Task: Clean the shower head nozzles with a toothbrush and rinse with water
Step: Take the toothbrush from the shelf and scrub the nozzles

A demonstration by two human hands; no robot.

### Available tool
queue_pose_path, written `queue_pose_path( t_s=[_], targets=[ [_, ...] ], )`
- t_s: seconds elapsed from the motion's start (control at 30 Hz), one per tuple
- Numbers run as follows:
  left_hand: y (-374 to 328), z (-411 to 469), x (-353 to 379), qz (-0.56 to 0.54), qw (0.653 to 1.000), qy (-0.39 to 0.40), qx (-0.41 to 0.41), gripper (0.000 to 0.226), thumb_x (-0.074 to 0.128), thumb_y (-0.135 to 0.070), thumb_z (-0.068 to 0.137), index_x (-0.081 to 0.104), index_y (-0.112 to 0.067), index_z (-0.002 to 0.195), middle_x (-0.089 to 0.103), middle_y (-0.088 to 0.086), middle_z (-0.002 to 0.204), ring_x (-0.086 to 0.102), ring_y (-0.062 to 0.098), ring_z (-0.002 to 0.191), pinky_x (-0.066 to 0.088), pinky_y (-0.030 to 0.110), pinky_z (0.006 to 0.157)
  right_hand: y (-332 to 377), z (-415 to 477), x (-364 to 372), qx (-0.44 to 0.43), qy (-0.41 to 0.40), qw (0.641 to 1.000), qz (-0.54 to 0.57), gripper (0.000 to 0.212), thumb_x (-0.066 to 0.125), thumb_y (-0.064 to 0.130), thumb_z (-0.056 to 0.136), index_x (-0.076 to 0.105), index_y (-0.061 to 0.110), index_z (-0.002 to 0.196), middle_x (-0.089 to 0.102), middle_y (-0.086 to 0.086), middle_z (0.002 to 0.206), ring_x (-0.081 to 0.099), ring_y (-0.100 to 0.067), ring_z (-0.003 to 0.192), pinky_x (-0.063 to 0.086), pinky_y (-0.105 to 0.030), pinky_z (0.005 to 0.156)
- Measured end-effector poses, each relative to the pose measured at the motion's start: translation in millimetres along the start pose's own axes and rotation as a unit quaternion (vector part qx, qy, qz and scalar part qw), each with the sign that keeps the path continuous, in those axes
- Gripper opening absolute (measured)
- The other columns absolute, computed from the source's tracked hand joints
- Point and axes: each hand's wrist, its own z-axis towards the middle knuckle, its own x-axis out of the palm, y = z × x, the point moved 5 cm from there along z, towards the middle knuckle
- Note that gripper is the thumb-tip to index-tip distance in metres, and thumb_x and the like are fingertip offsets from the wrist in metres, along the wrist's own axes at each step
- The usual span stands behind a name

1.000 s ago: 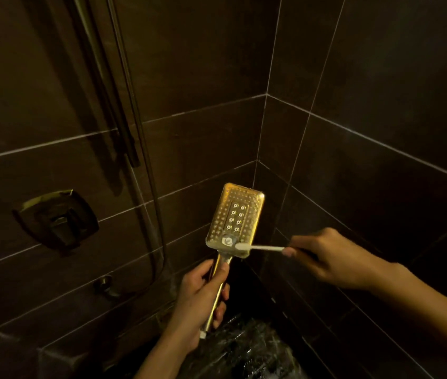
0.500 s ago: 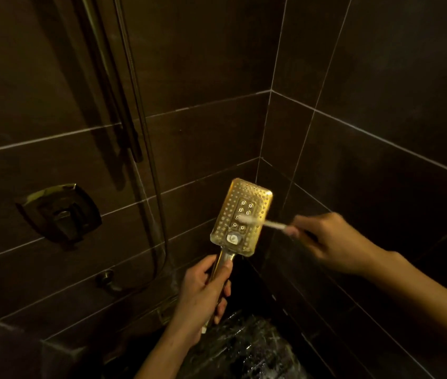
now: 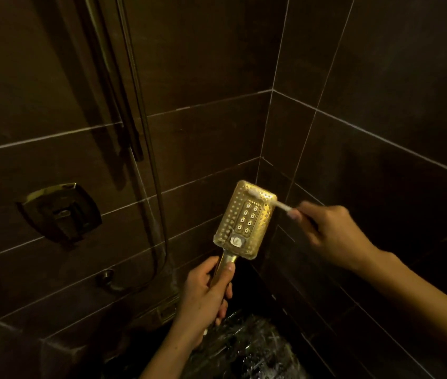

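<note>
Shower head [image 3: 245, 218], gold and rectangular, stands upright near the corner of the dark tiled walls [image 3: 203, 146], nozzle face toward the camera, its handle gripped from below by the left hand [image 3: 203, 296] with fingers and thumb curled round it. The right hand [image 3: 331, 236] pinches the white toothbrush [image 3: 279, 205] just off the head's right edge, the bristle end lying across the top edge of the nozzle face. Open room lies left of the head as far as the hose [image 3: 159, 214] hanging down the left wall, and wet floor [image 3: 249, 348] shows below.
</note>
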Motion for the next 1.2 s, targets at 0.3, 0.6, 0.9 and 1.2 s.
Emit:
queue_pose_path(
  t_s=[0.3,0.6,0.9,1.2],
  targets=[
    [0,2,2,0.015,1.000,-0.015,0.013,0.011,0.059,-0.036,0.095,0.067,-0.029,0.098,0.058,0.003,0.063,0.044,0.014,0.040,0.032,0.023,0.036,12,-1,14,-0.030,0.049,0.998,0.008,0.027,0.042,0.041,0.103,0.060,0.025,0.091,0.057,0.008,0.063,0.057,-0.011,0.054,0.044,-0.022,0.046],
    [-1,0,-1,0.042,0.998,-0.030,0.033,0.009,0.058,-0.035,0.096,0.067,-0.031,0.096,0.058,0.002,0.062,0.045,0.014,0.040,0.033,0.021,0.035,24,-12,30,-0.048,0.083,0.995,0.033,0.027,0.042,0.041,0.104,0.061,0.026,0.093,0.053,0.015,0.065,0.058,-0.006,0.057,0.044,-0.017,0.048],
    [5,-2,1,0.032,0.999,-0.024,0.005,0.014,0.059,-0.038,0.094,0.066,-0.032,0.105,0.060,0.001,0.065,0.046,0.011,0.040,0.034,0.022,0.036,16,-14,30,-0.060,0.099,0.993,0.014,0.024,0.044,0.039,0.104,0.061,0.027,0.091,0.055,0.010,0.064,0.057,-0.008,0.056,0.044,-0.020,0.049],
    [5,-5,10,0.003,1.000,-0.001,-0.008,0.013,0.059,-0.035,0.095,0.067,-0.028,0.102,0.058,0.004,0.065,0.044,0.014,0.040,0.034,0.023,0.037,3,-17,13,-0.028,0.109,0.993,0.042,0.018,0.049,0.038,0.103,0.056,0.040,0.087,0.056,0.008,0.060,0.058,-0.010,0.054,0.040,-0.015,0.047]
  ],
)
